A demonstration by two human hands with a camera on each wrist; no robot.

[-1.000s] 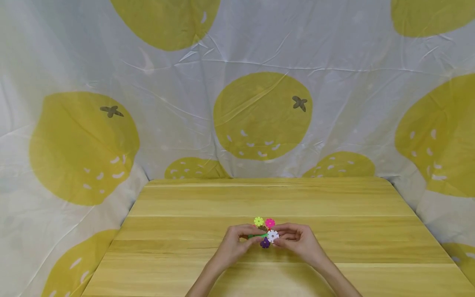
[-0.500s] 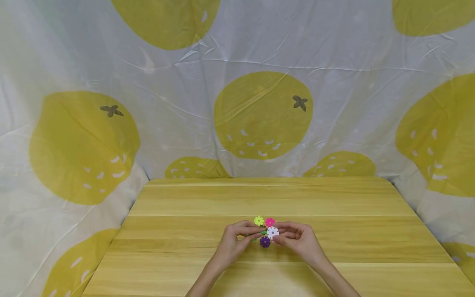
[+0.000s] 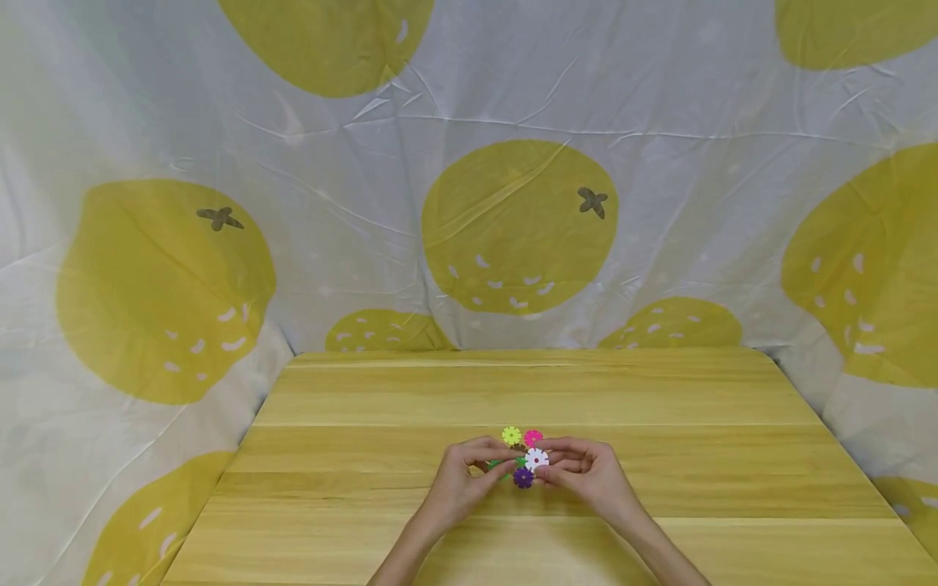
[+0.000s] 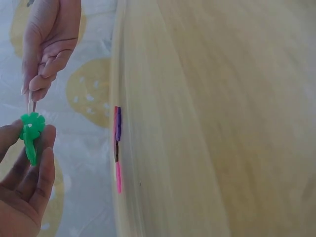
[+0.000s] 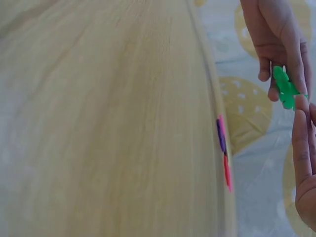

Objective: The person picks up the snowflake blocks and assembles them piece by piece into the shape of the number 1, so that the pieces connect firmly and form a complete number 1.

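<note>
My left hand (image 3: 467, 478) pinches green notched plastic discs (image 4: 32, 129) joined at an angle, seen in both wrist views. A white notched disc (image 3: 536, 456) is pinched by my right hand (image 3: 592, 474), its face toward the head camera. The white disc's edge meets the green piece between the two hands. Behind them on the table lie flat, linked notched discs: a yellow disc (image 3: 510, 435), a pink disc (image 3: 532, 438), a brown disc (image 3: 519, 447) and a purple disc (image 3: 523, 478). The hands and held pieces partly hide this group.
The wooden table (image 3: 366, 399) stretches out to both sides and behind the hands. A white cloth with large yellow fruit prints (image 3: 352, 212) hangs behind the table and along its sides.
The white disc has shifted slightly up and left against the green piece, its face turned more to the head camera. More of the purple disc shows. Both hands stay nearly in place.
</note>
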